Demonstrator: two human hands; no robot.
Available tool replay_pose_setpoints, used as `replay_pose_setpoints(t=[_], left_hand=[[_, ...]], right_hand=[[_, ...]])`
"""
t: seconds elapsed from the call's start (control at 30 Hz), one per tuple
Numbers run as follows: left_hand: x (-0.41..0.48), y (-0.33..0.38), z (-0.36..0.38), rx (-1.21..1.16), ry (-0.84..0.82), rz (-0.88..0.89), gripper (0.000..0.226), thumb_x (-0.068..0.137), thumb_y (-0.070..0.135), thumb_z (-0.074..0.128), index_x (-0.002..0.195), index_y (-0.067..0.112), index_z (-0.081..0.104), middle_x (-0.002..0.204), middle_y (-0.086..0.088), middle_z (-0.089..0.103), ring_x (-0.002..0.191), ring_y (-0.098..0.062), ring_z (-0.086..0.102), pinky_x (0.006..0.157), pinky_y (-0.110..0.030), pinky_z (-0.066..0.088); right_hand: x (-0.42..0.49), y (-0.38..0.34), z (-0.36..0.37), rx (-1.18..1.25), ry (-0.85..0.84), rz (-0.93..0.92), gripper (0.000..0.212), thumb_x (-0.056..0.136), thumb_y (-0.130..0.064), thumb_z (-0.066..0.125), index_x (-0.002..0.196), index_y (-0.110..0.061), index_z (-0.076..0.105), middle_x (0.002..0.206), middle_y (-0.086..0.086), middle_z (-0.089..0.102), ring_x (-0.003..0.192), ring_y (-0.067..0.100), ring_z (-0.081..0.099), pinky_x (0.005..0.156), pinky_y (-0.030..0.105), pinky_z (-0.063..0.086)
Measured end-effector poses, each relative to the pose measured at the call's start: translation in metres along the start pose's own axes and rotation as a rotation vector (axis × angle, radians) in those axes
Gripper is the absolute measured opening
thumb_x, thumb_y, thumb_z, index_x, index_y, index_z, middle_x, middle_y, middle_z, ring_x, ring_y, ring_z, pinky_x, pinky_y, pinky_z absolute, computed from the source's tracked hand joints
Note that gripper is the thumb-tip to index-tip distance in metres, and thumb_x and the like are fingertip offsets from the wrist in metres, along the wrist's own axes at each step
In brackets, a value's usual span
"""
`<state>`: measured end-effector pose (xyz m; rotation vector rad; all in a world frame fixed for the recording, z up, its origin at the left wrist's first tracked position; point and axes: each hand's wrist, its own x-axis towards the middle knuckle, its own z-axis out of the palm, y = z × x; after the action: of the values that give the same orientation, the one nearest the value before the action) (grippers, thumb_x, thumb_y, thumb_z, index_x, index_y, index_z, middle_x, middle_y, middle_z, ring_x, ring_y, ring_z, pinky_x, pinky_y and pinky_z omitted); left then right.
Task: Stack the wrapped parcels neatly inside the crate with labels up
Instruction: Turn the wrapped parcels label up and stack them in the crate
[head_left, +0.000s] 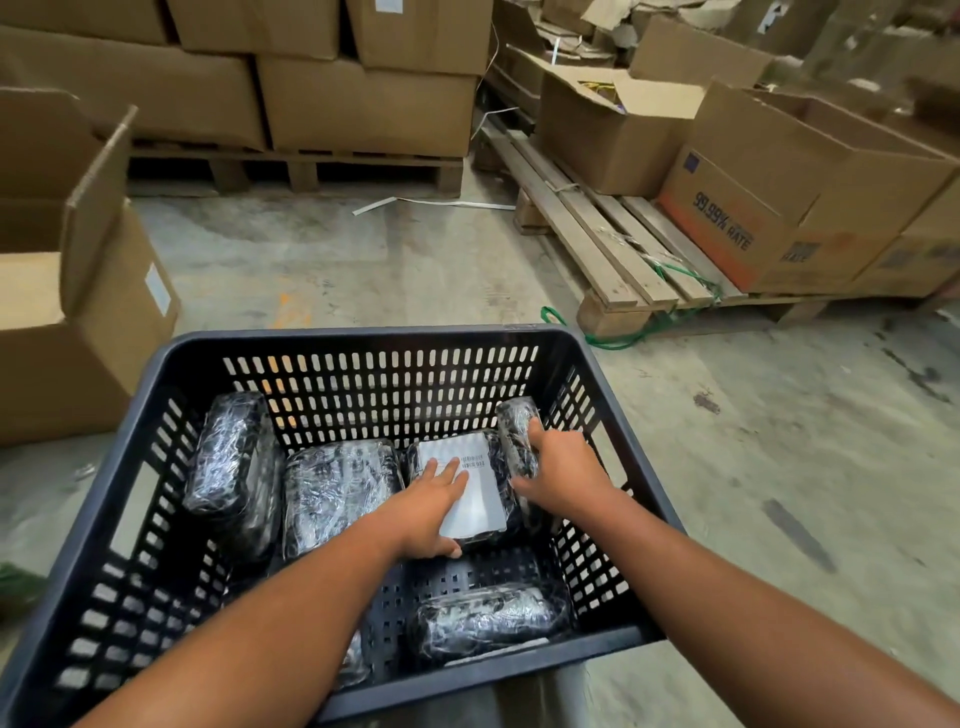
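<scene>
The stained concrete floor (415, 260) carries wooden pallets (613, 244), an open cardboard box (104, 332), and a green cord (618, 338).

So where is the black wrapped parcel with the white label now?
In the dark slotted plastic crate, right of centre, under the left hand, beside the upright parcel.

Dim, even indoor light, soft shadows, wide-angle bending at edges — slight blur throughout

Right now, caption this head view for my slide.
Left hand flat on labelled parcel, right hand gripping another, inside crate.
</scene>
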<state>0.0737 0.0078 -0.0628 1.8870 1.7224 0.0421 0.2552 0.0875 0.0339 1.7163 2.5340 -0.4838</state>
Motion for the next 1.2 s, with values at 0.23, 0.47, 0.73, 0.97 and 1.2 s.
replay_pose_setpoints(t=[0.23,0.47,0.73,0.97,1.2], left_hand=[[-0.005,0.031,-0.020,-0.404,0.224,0.131,0.126,0.068,0.070,0.076,0.153,0.049,-0.015,0.162,0.025,-0.018,0.151,-0.004,-0.008,0.122,-0.036,0.007],[-0.005,0.065,-0.031,-0.567,0.306,0.136,0.131,0.061,0.072,0.080,0.154,0.049,-0.009,0.167,0.008,-0.013,0.151,-0.011,0.001,0.120,-0.037,0.013],[-0.015,0.061,-0.058,-0.717,0.411,0.168,0.092,0.085,0.026,0.078,0.155,0.045,0.021,0.149,0.007,0.050,0.122,-0.004,0.058,0.094,-0.025,0.054],[-0.052,0.037,-0.102,-1.211,0.412,0.072,0.066,0.072,0.027,0.086,0.132,0.025,0.058,0.118,-0.002,0.073,0.114,-0.028,0.067,0.093,-0.052,0.056],[-0.075,0.019,-0.121,-1.586,0.366,0.197,0.088,0.090,0.013,0.067,0.152,0.053,0.021,0.146,-0.003,0.057,0.125,-0.034,0.060,0.087,-0.060,0.054]], right_hand=[[0.004,0.003,-0.029,0.187,0.101,0.025,0.048,0.078,-0.029,0.080,0.123,-0.013,0.073,0.106,0.005,0.077,0.090,0.018,0.073,0.078,0.028,0.057],[0.004,-0.002,-0.073,0.465,0.200,0.097,0.049,0.070,-0.031,0.089,0.113,-0.009,0.078,0.089,0.001,0.075,0.084,0.013,0.070,0.080,0.035,0.061],[0.010,-0.008,-0.083,0.900,0.138,0.085,0.036,0.086,-0.037,0.081,0.113,-0.014,0.077,0.096,0.012,0.079,0.075,0.024,0.078,0.062,0.036,0.064],[0.015,-0.009,-0.064,0.817,0.214,-0.099,0.058,0.090,-0.054,0.071,0.139,-0.024,0.062,0.122,-0.008,0.070,0.102,0.012,0.071,0.089,0.040,0.061],[0.015,-0.015,-0.044,0.956,-0.140,-0.352,0.126,0.061,-0.034,0.100,0.159,-0.048,0.022,0.157,-0.019,0.044,0.140,0.008,0.047,0.116,0.041,0.042]])
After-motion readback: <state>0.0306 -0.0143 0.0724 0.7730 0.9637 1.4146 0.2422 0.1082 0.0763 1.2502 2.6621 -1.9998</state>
